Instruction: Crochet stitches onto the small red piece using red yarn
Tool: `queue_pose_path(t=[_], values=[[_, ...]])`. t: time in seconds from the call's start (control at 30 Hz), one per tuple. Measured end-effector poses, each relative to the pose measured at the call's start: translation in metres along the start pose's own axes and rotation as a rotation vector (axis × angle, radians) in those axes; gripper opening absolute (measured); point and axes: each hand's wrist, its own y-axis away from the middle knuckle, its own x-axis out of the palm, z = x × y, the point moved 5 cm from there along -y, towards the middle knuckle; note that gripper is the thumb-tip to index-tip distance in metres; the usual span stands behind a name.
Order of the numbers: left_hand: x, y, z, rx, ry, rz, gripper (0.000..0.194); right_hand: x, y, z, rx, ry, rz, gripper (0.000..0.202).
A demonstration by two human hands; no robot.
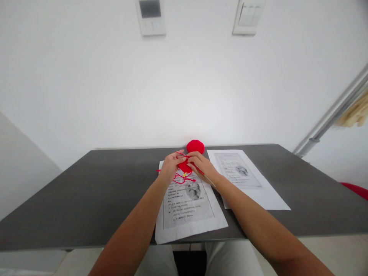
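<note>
We're looking at some close yarn work here, and a few things could bite us. The left hand (171,165) has its fingers pinched narrow on a small, rounded piece of red yarn work (185,166), and the right hand (202,165) is curled closely around a slim rod, red near the fingers and pale at the end (211,183). That red piece sits between both hands, over the near white printed sheet (189,218). Our main worry would be the loose, looping red strands (179,181) just below it: they cross each other, so a tug could snarl them or pull in the small yellow bit (184,174) there (too tiny for us to say what it is). If the left pinch slackened, we reckon a loop might slide off the rod's working tip, which we can't make out behind the fingers. The sheet could also skid if a wrist dragged it, since we see nothing weighting its near edge. As for containers, we can't spot a bowl or box: the round, bright red yarn ball (195,146) sits right on the dark grey tabletop (115,191) by the white wall (184,84), so a sharp pull might roll it.
</note>
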Motion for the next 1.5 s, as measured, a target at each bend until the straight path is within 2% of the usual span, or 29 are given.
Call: queue_pose_path(t=[0.17,0.43,0.57,0.7,0.8,0.97,1.07,1.2,1.37,1.5], values=[[-0.001,-0.001,-0.011,0.149,-0.248,-0.002,0.063,-0.002,-0.001,0.002,-0.004,0.005,0.013,0.011],[-0.013,-0.009,-0.016,0.266,-0.536,-0.038,0.059,-0.007,-0.004,0.004,-0.031,-0.059,0.043,0.013],[-0.014,-0.007,-0.023,0.307,-0.650,-0.063,0.049,-0.007,-0.005,0.004,-0.053,-0.104,0.050,0.014],[-0.012,-0.003,-0.028,0.354,-0.765,-0.069,0.032,-0.005,-0.005,0.000,0.009,-0.128,0.093,0.016],[-0.012,-0.003,-0.028,0.355,-0.826,-0.059,0.032,-0.004,-0.005,-0.005,0.105,-0.190,0.127,0.015],[-0.013,-0.005,-0.025,0.356,-0.856,-0.010,0.034,-0.004,-0.003,-0.017,0.370,-0.336,0.126,0.015],[-0.014,-0.006,-0.024,0.345,-0.868,0.012,0.035,-0.004,-0.003,-0.020,0.454,-0.412,0.130,0.015],[-0.014,-0.006,-0.023,0.327,-0.894,0.031,0.039,-0.008,-0.005,-0.019,0.450,-0.409,0.160,0.015],[-0.015,-0.007,-0.022,0.299,-0.928,0.030,0.041,-0.011,-0.009,-0.011,0.334,-0.342,0.242,0.017],[-0.016,-0.007,-0.025,0.272,-0.866,0.038,0.038,-0.011,-0.007,-0.017,0.448,-0.489,0.155,0.014]])
